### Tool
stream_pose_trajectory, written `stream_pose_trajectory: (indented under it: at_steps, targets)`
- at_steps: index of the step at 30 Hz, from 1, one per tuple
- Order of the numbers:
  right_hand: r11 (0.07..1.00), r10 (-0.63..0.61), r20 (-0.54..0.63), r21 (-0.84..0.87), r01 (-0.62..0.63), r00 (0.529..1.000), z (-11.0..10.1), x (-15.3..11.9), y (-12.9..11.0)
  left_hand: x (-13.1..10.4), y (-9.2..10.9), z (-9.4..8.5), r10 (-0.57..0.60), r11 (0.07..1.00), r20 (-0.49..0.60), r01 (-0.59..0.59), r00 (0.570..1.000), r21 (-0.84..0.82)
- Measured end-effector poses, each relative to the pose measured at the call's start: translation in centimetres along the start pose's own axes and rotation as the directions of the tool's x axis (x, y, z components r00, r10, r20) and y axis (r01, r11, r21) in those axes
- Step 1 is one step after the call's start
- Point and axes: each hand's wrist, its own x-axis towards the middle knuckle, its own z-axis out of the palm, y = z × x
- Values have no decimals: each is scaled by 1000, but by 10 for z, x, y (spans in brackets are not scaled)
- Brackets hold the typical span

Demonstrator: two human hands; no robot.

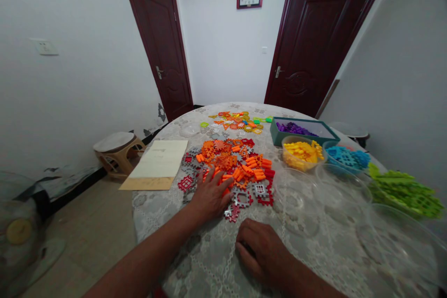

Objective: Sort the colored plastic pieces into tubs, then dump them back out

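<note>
My left hand (211,194) lies with its fingers spread on the near left part of a pile of orange pieces (223,156), touching several orange tubes. Grey gear-edged pieces (241,198) and red ones (185,183) surround the orange ones. My right hand (260,249) rests on the patterned tablecloth (206,260), nearer than the pile, its fingers curled in. Whether anything is inside that curl is hidden. Farther back lies a second, looser group of orange, yellow and grey pieces (233,123).
On the right stand a box of purple pieces (295,128), bowls of yellow (303,153) and blue pieces (347,157), a green heap (405,193) and clear empty containers (296,201). Paper (160,157) lies at the left edge, near a stool (117,144).
</note>
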Motion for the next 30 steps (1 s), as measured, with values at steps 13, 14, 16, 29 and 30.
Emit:
stream_pose_trajectory:
  at_steps: [13,14,16,29,30]
  targets:
    - [999,-5,-4,-41,5,1000,0,3,1,53,-19,-4,11,999,12,-11,1000,40]
    - [998,-8,4,-55,8,1000,0,3,1,63,-22,-1,-11,999,34,9,999,49]
    - [996,-15,20,-86,16,1000,0,4,2,80,-28,3,-59,997,71,55,996,61]
    - [969,-75,47,-232,84,996,7,11,14,81,-3,14,209,977,-12,-208,978,51]
    - [965,-75,50,-247,85,996,9,12,17,83,-4,19,204,978,5,-204,979,55]
